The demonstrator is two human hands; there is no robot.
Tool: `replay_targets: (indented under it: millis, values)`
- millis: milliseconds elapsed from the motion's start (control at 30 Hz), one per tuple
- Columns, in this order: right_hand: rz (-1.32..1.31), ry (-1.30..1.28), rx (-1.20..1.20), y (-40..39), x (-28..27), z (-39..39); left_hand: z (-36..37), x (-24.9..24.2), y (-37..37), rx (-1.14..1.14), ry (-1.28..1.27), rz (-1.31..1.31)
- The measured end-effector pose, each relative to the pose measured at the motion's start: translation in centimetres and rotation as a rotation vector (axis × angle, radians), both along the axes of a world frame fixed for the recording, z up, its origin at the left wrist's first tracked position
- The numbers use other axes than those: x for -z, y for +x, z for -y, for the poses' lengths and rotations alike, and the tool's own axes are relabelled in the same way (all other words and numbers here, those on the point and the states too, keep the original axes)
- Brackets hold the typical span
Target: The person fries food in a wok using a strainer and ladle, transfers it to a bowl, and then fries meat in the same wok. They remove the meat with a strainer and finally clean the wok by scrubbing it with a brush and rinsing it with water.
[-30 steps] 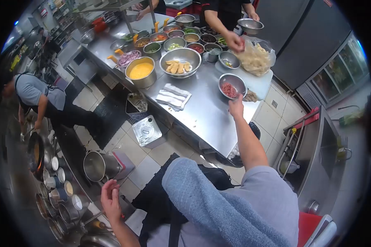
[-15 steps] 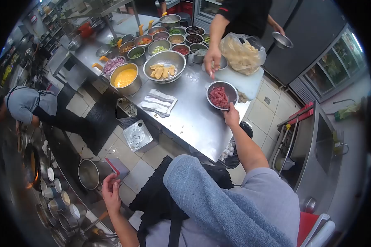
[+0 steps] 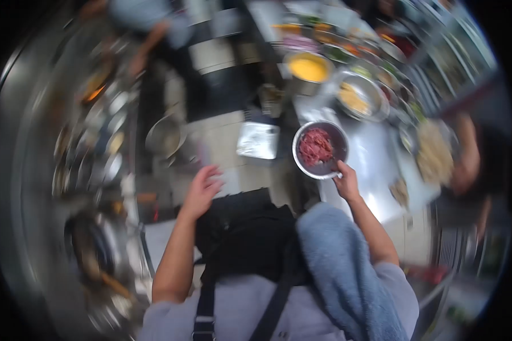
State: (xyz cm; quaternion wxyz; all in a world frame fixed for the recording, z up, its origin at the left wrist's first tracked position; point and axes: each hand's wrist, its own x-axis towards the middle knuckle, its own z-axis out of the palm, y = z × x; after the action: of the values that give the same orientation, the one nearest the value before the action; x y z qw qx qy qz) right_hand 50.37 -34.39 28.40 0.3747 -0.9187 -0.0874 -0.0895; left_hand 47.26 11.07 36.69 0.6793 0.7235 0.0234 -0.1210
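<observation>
My right hand (image 3: 347, 181) grips the rim of a round metal bowl (image 3: 341, 137), its thumb at the near right edge. Strips of raw red meat (image 3: 316, 146) lie inside the bowl, mostly toward its left side. The bowl is over the left edge of the steel table (image 3: 375, 170). My left hand (image 3: 202, 192) is in the air over the floor, fingers apart, with nothing in it. A blue towel (image 3: 341, 267) hangs over my right shoulder.
On the table are a pot of yellow liquid (image 3: 309, 67), a bowl with yellow pieces (image 3: 375, 105) and several small containers. A square metal tin (image 3: 257, 140) stands below. Left is a cooking line with a blurred wok (image 3: 88, 244) and a flame. Co-workers are at upper left and right.
My view has swung left toward the cooking line. The bowl of meat has come off the table's right end in my right hand. My left hand remains free.
</observation>
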Motion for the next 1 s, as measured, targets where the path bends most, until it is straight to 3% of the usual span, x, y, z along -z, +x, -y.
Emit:
replay_targets:
  millis: [33,167,200,233,367,433,467,533,667,733,800,833,933,967,1000]
  values:
    - [-0.011,-0.017,-0.141,1.5,-1.0,-3.1,-0.5,0.0,-0.3,0.005,0.026,-0.005]
    - [-0.076,-0.029,-0.723,5.0,-6.0,-16.7,-2.8,0.2,-3.4,-0.109,-0.374,-0.110]
    - [-0.082,0.011,-0.868,5.1,-6.9,-20.4,-3.6,0.0,-4.2,-0.135,-0.417,-0.089]
    - [-0.048,-0.054,-1.029,5.4,-7.0,-23.7,-4.7,2.4,-4.9,-0.161,-0.431,0.144]
    - [-0.175,-0.082,-1.259,3.3,-9.4,-36.3,-12.2,2.3,-14.4,-0.580,-0.664,-0.003]
    - [-0.305,0.157,-1.622,2.6,-11.1,-41.8,-14.0,1.9,-19.6,-0.803,-0.675,0.022]
    - [-0.305,0.149,-1.655,2.4,-11.2,-44.4,-14.7,1.2,-22.0,-0.925,-0.676,0.049]
    - [-0.977,0.341,-1.468,1.7,-10.9,-50.0,-16.2,0.9,-26.3,-1.142,-0.662,0.180]
    - [-0.729,0.012,-1.391,-1.8,-5.7,-63.7,-20.1,-1.2,-32.9,-1.400,-0.659,0.297]
    - [-0.298,-0.202,-1.458,-5.0,-0.7,-70.3,-22.7,-1.8,-35.2,-1.591,-0.612,0.368]
    - [-0.415,-0.480,-1.454,-8.1,0.6,-75.2,-25.5,-2.5,-36.6,-1.650,-0.534,0.392]
    - [-0.342,-0.560,-1.434,-9.1,4.0,-77.4,-26.6,-3.5,-36.7,-1.700,-0.502,0.379]
    - [-0.331,-0.658,-1.405,-9.9,9.8,-81.5,-29.9,-4.0,-39.1,-1.749,-0.474,0.393]
    - [-0.328,-0.577,-1.369,-10.1,9.5,-81.4,-30.6,-4.1,-39.8,-1.796,-0.475,0.400]
    - [-0.529,-0.439,-1.278,-10.1,7.7,-80.8,-31.1,-4.1,-40.5,-1.844,-0.483,0.404]
